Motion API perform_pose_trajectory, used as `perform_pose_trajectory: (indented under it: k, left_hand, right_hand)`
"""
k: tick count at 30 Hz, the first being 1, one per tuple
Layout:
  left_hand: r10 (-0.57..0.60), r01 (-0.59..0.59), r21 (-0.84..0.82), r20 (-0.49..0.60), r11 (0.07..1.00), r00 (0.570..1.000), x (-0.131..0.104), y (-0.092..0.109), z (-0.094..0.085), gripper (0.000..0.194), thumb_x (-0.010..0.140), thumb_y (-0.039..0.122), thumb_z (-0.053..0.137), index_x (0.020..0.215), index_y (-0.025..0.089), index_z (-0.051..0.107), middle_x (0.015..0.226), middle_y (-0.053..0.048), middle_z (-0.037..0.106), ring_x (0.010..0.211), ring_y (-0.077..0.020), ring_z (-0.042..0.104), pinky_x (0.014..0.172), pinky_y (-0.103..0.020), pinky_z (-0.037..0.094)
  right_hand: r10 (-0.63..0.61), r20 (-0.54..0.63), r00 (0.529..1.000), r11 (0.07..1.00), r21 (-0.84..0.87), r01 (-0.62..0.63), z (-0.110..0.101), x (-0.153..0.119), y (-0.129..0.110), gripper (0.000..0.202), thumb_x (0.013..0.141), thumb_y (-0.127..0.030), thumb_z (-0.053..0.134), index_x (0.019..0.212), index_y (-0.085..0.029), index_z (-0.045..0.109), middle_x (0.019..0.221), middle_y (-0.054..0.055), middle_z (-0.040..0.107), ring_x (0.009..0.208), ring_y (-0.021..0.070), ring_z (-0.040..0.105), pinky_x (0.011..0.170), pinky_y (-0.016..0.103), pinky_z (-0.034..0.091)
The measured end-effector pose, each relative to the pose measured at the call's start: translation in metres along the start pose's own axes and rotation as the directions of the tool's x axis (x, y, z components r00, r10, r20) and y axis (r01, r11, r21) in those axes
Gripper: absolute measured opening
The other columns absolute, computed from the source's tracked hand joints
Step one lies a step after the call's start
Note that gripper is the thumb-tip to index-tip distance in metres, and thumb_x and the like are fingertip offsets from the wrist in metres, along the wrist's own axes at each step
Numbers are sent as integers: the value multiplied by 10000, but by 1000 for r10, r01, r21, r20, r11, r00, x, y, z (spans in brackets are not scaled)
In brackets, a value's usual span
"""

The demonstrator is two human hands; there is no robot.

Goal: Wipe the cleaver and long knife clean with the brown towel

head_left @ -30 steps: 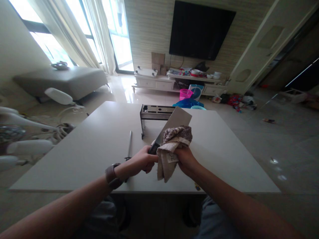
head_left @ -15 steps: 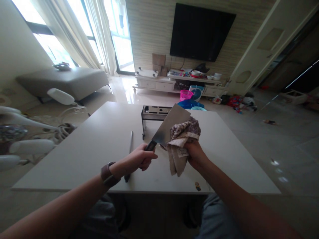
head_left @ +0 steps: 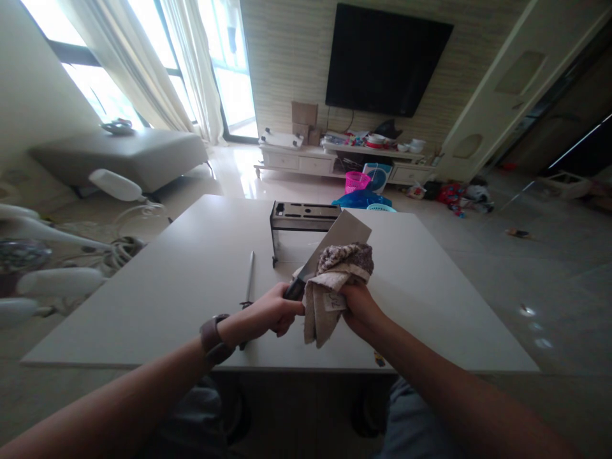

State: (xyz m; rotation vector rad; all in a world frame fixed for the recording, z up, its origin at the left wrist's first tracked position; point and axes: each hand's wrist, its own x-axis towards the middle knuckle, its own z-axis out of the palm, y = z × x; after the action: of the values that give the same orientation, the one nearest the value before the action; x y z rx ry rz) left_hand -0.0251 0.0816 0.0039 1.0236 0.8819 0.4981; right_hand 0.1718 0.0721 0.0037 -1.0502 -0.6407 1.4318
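Observation:
My left hand (head_left: 277, 309) is closed around the black handle of a cleaver (head_left: 348, 226), whose broad blade points up and to the right above the table. In my right hand (head_left: 361, 306) is a bunched cloth (head_left: 329, 290), beige with a brown speckled side, pressed against the blade. The cloth covers the lower part of the blade. On the white table (head_left: 191, 280), a sharpening steel (head_left: 251, 274) lies beside my left hand, its handle partly behind my wrist. Beyond the blade stands a knife block or rack (head_left: 306, 215) of metal and black.
A small sticker (head_left: 379, 359) is near the table's front edge. Past the far edge are a pink basket (head_left: 356, 182), a blue plastic thing (head_left: 358, 199) and a low cabinet (head_left: 315, 166). White chairs (head_left: 62, 280) stand at the left.
My right hand has slid the cloth down and left along the blade toward the handle. The cleaver has shifted slightly down and right, showing its blade narrower.

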Motion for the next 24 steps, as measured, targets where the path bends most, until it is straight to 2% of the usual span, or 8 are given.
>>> perform_pose_trajectory:
  k: [7, 15, 19, 24]
  left_hand:
    - [-39, 40, -11, 52, 999, 998, -3, 6, 0, 326, 679, 228, 769, 645, 219, 445, 409, 95, 413, 330, -67, 376, 347, -198, 331]
    - [-99, 88, 83, 131, 993, 986, -8, 9, -6, 349, 724, 258, 783, 695, 227, 437, 418, 95, 426, 349, -74, 365, 353, -192, 340]
    - [-129, 111, 121, 161, 986, 978, -10, 9, -12, 341, 743, 256, 787, 705, 222, 450, 433, 93, 441, 356, -72, 367, 366, -185, 344]
    - [-167, 143, 167, 140, 976, 976, -12, 11, -17, 327, 746, 273, 789, 749, 224, 466, 444, 91, 456, 366, -85, 386, 368, -189, 355]
  right_hand:
    - [-28, -84, 996, 999, 13, 29, -2, 3, -7, 363, 454, -160, 846, 808, -186, 769, 852, 24, 811, 770, 239, 723, 740, 351, 580]
    - [-108, -190, 976, 990, 68, 123, -24, 27, -30, 314, 489, -185, 832, 789, -217, 746, 808, -21, 792, 704, 191, 693, 669, 307, 576]
    - [-115, -199, 973, 988, 79, 133, -35, 36, -38, 318, 528, -210, 829, 835, -217, 748, 844, -18, 795, 748, 194, 706, 722, 316, 593]
    - [-175, -195, 965, 979, 69, 192, -44, 43, -45, 294, 581, -230, 810, 868, -225, 741, 853, -23, 792, 783, 205, 722, 777, 342, 609]
